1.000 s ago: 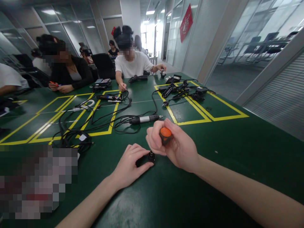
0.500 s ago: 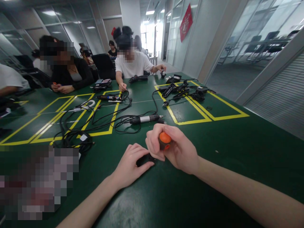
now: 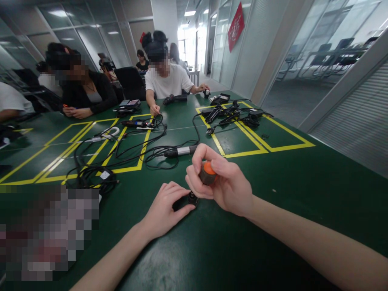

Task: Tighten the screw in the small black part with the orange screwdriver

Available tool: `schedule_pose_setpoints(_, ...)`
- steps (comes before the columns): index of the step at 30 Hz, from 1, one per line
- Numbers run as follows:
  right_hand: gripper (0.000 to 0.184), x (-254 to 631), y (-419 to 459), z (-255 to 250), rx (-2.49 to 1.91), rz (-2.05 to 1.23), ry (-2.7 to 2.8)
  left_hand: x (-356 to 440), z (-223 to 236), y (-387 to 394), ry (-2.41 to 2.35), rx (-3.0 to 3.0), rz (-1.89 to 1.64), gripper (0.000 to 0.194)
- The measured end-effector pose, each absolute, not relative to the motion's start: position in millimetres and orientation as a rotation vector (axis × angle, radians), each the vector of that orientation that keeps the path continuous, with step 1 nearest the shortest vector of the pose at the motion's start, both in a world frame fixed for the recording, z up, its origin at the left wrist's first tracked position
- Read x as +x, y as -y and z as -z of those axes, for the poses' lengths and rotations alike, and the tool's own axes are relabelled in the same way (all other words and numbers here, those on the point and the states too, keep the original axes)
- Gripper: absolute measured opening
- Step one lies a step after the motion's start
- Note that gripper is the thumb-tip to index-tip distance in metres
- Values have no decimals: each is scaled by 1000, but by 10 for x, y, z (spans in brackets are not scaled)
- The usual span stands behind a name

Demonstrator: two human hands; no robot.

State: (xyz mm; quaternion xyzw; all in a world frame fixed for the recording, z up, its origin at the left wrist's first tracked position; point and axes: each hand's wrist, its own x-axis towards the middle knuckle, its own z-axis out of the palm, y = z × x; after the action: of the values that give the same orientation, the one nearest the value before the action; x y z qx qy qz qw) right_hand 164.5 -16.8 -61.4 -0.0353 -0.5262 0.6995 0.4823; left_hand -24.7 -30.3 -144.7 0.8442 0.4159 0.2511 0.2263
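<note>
Near centre, the right grip [image 3: 227, 184] holds an orange-topped handle [image 3: 207, 174].

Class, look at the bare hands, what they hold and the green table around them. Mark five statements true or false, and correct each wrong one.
1. The right hand grips a thick, dark handle with an orange top. True.
2. The left hand lies flat, palm down, holding nothing. False: its thumb and fingertips hold a small black part.
3. A black-and-silver cylindrical tool lies on the smooth green table, beyond the left hand. True.
4. The lines marked on the table are red. False: they are yellow lines.
5. A coiled black cable with a white label lies to the left of the left hand. True.
</note>
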Motion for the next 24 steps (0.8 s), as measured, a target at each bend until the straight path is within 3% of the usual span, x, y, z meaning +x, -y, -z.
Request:
schedule_pose_setpoints(7,42,1646,138,593,-128,-1655,1306,-247,1428,305,-1164,2340,-666,23)
schedule_pose_setpoints(19,22,1669,158,573,-90,-1680,1344,-262,1475,300,-1144,2356,-725,25)
schedule_pose_setpoints(24,39,1670,119,562,-83,-1616,1388,-251,1455,299,-1155,2350,-685,24)
